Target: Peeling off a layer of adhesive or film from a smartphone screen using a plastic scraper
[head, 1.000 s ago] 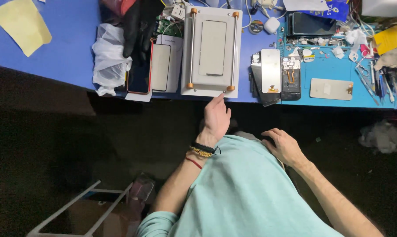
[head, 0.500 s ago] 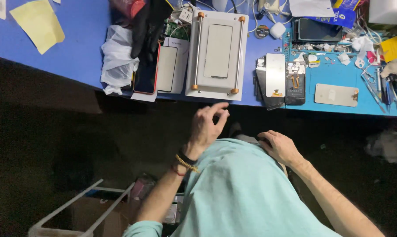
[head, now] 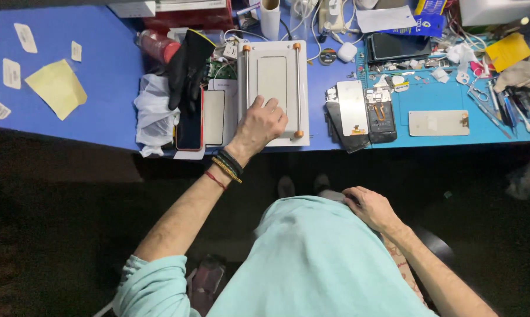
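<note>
Left hand [head: 260,124] lies palm-down, fingers loosely spread, on the near edge of the white flat-bed device [head: 272,91] on the blue desk [head: 100,88], grasping nothing. Just left of this hand lie two phones [head: 201,118]. Right hand [head: 368,206] rests relaxed against the mint shirt [head: 317,258], holding nothing.

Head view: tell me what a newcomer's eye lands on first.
The left hand rests flat on the white slab-shaped machine at the middle of the blue bench. A black glove lies draped left of it, opened phones lie to its right, and the right hand rests at the person's lap.
</note>
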